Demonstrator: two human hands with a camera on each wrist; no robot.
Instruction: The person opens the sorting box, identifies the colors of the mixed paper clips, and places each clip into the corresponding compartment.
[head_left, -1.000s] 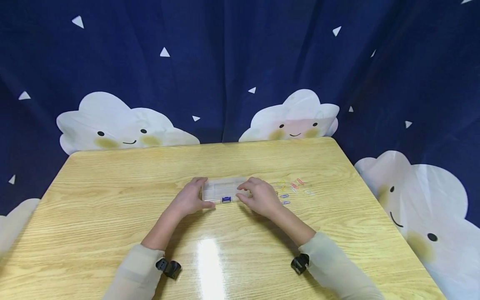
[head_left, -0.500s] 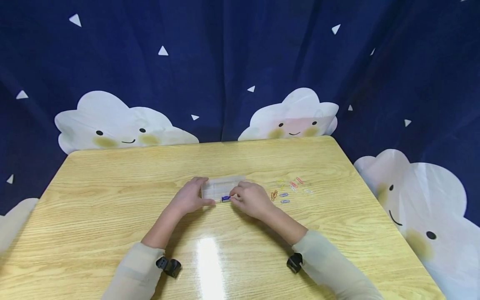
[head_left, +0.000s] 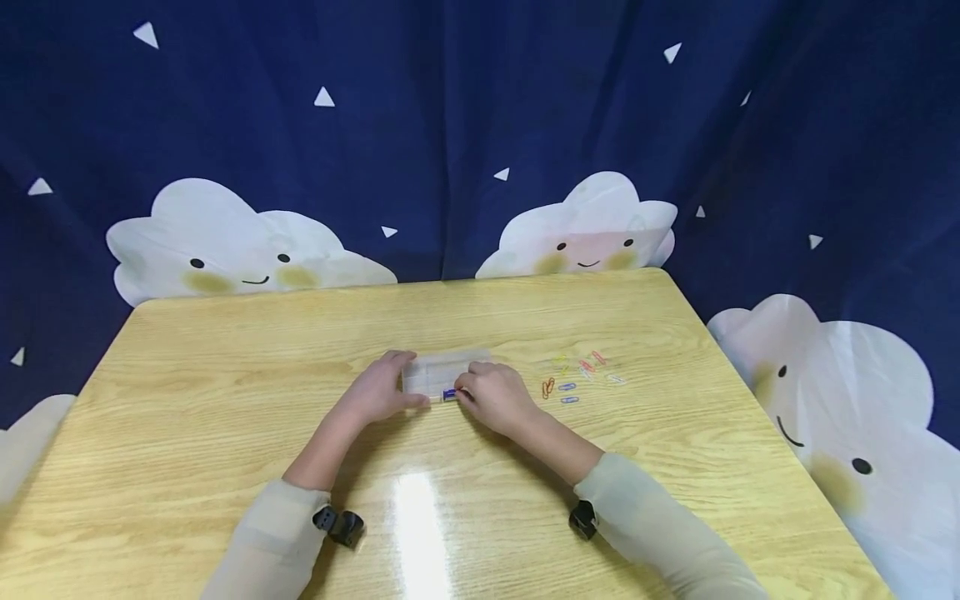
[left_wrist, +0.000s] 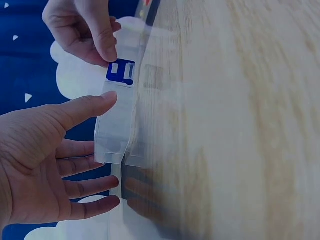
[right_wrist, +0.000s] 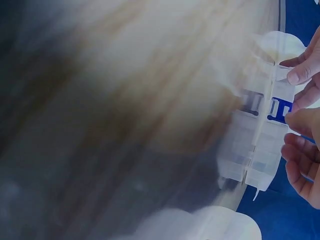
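Note:
A clear plastic compartment box (head_left: 442, 371) lies on the table in front of the person. On its front side is a blue latch (left_wrist: 121, 71). The left hand (head_left: 378, 389) holds the box's left end, thumb on the near side and fingers at the far side; in the left wrist view its last two fingers stretch past the end. The right hand (head_left: 495, 400) has thumb and fingertip at the latch's upper edge, pinching there, while its other fingers curl loosely in the right wrist view. The right hand covers the box's right front part in the head view.
Right of the box lie loose paper clips: orange (head_left: 548, 388), blue (head_left: 568, 393), yellow (head_left: 561, 363), red (head_left: 592, 362) and white (head_left: 617, 379). The wooden table (head_left: 262, 417) ends at a dark blue curtain (head_left: 390, 125) with clouds on it.
The right hand has moved left from the box's right end onto the blue latch, uncovering the orange paper clips. The left hand stays at the left end.

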